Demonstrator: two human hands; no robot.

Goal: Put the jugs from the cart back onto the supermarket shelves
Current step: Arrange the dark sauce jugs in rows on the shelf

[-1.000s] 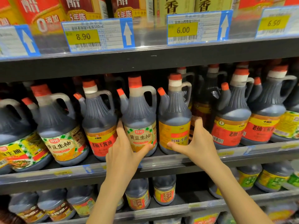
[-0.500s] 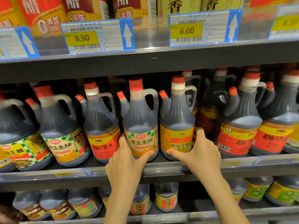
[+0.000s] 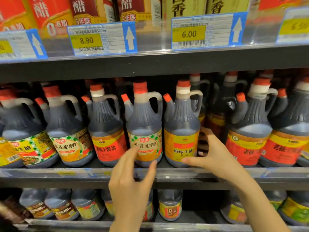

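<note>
At the centre of the frame, the 黄豆生抽 jug point(image 3: 145, 124) and the 鲜味生抽 jug point(image 3: 181, 131) stand side by side on the middle shelf point(image 3: 66, 174). A 老抽王酱油 jug point(image 3: 107, 128) is to their left. Price tags above read 8.90 point(image 3: 100, 39) and 6.00 point(image 3: 200, 31). The left hand point(image 3: 132, 180) is spread wide just in front of the 黄豆生抽 label. The right hand point(image 3: 215, 156) clasps the 鲜味生抽 jug's lower right side, thumb on its front.

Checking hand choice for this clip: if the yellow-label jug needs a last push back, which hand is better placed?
Right. The right hand brackets the yellow-label jug, thumb at its front, fingers along its side; the left hand hovers open before the check-label jug.
</note>
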